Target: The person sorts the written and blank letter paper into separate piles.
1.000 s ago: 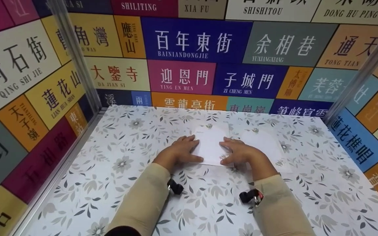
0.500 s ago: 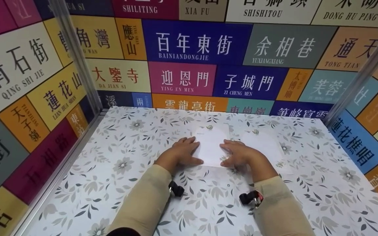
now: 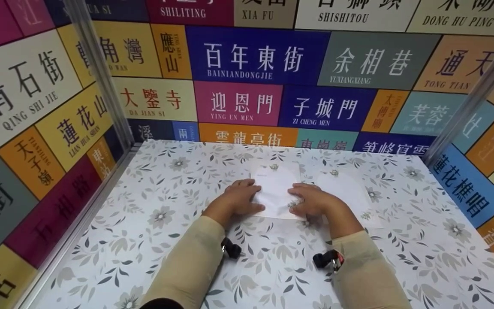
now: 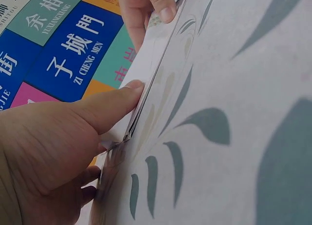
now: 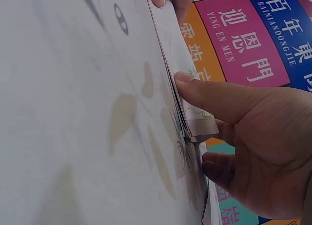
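A thin stack of white letter paper with small floral prints lies on the flowered tabletop in the head view. My left hand grips its left side, the thumb at the near edge and the other fingers beside the left edge. Mirroring it, my right hand holds the right side, its thumb on the near edge. Both wrist views show several layered sheet edges, slightly uneven at the corners. The undersides of the fingers are partly hidden.
To the right lies another white floral sheet, partly behind my right hand. Printed sign-covered panels rise at the back and both sides, joined by metal posts. Black wrist cameras sit on both sleeves.
Both hands stay at the sides of the stack with only tiny finger shifts. The near part of the top sheet now bulges slightly. The camera view tilted a little.
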The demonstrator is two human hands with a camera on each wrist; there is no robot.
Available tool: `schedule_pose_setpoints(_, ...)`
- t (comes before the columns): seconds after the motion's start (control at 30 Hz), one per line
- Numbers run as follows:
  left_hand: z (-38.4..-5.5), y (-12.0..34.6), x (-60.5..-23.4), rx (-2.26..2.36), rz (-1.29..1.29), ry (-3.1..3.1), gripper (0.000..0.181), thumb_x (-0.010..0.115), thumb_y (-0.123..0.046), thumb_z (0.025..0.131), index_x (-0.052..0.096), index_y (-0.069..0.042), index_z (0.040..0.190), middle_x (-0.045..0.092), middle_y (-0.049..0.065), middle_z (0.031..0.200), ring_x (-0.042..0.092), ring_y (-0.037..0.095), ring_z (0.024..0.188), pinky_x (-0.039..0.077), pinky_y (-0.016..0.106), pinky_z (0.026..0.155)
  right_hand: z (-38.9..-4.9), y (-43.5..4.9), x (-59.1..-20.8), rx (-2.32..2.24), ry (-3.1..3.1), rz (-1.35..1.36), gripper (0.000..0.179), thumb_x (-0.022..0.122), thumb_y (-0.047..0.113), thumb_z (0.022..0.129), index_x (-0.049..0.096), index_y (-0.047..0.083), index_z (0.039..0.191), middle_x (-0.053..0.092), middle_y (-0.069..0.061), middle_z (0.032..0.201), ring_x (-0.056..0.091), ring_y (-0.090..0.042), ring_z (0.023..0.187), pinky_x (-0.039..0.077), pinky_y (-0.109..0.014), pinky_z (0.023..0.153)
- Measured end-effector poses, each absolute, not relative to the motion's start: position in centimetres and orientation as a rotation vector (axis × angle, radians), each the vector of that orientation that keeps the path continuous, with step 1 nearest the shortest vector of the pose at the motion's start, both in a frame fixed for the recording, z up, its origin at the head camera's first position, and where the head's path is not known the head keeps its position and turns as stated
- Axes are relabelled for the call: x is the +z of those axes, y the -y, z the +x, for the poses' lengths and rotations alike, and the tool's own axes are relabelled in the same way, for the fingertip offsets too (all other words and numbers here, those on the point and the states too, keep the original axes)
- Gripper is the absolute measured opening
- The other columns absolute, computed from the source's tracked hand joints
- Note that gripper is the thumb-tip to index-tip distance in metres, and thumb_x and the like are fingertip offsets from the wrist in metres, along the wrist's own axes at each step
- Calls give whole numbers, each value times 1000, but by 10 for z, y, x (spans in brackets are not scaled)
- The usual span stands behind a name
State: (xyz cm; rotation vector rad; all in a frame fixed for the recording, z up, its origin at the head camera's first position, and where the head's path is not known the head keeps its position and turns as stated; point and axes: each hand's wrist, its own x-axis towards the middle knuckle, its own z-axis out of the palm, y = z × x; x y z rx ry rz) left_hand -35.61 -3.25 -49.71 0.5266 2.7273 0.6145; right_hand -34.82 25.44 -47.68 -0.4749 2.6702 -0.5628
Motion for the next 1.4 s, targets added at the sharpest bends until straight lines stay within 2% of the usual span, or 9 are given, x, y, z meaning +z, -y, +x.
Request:
schedule_pose_setpoints(0.2, -355, 32, -499, 705, 414, -2734, 77, 78, -60, 92, 50, -38, 160, 37, 5, 163, 37, 29, 149, 38, 53, 126, -350, -251, -478, -614, -2727, -280, 65, 85, 38, 91, 64, 21, 150, 46, -17, 154, 49, -36, 143, 40, -58, 125)
schedule_pose_setpoints(0.3, -356, 31, -500, 708, 386, -2738, 77, 80, -61, 90, 51, -42, 158, 42, 4, 149, 41, 25, 136, 44, 49, 118, -349, -249, -476, -622, -2736, -196, 64, 88, 41, 88, 67, 25, 147, 47, -18, 149, 52, -33, 136, 43, -57, 123)
schedule_pose_setpoints(0.37, -356, 30, -500, 704, 379, -2738, 77, 80, -62, 89, 51, -43, 158, 43, 4, 144, 41, 23, 132, 45, 48, 116, -348, -249, -474, -626, -2731, -171, 65, 89, 43, 87, 68, 26, 146, 44, -22, 155, 50, -35, 139, 41, -59, 124)
schedule_pose_setpoints(0.53, -354, 30, -499, 650, 417, -2759, 76, 77, -63, 91, 50, -41, 159, 45, 7, 148, 41, 26, 135, 44, 49, 117, -347, -249, -475, -616, -2732, -152, 63, 87, 44, 88, 68, 28, 146, 25, -28, 174, 34, -46, 158, 33, -64, 129)
schedule_pose_setpoints(0.67, -354, 31, -498, 610, 464, -2770, 76, 75, -62, 93, 49, -36, 161, 44, 10, 150, 39, 29, 137, 43, 50, 119, -347, -249, -477, -569, -2760, -210, 62, 85, 44, 91, 67, 28, 147, 29, -27, 174, 29, -48, 161, 31, -64, 130)
schedule_pose_setpoints(0.83, -354, 30, -497, 617, 451, -2774, 77, 75, -60, 93, 51, -32, 160, 44, 11, 154, 39, 29, 141, 42, 50, 122, -348, -250, -475, -557, -2770, -248, 65, 85, 44, 90, 66, 21, 148, 47, -23, 164, 43, -45, 153, 37, -61, 127)
schedule_pose_setpoints(1.03, -355, 26, -497, 714, 382, -2791, 67, 73, -53, 96, 57, -27, 156, 50, 9, 149, 44, 27, 138, 44, 49, 123, -350, -251, -471, -662, -2783, -188, 64, 83, 43, 91, 68, 7, 142, 68, -19, 142, 63, -37, 132, 50, -56, 117)
schedule_pose_setpoints(1.17, -359, 22, -498, 774, 317, -2806, 64, 71, -47, 99, 56, -24, 157, 55, 9, 148, 47, 28, 141, 42, 48, 126, -353, -249, -469, -786, -2800, -9, 58, 76, 43, 97, 67, 7, 142, 67, -18, 141, 63, -35, 128, 50, -55, 116)
schedule_pose_setpoints(1.4, -365, 16, -495, 1004, 43, -2781, 61, 68, -35, 104, 52, -15, 159, 57, 10, 158, 47, 31, 155, 36, 49, 131, -355, -247, -465, -946, -2764, 88, 54, 67, 24, 103, 58, 2, 152, 63, -24, 147, 62, -36, 133, 53, -52, 114)
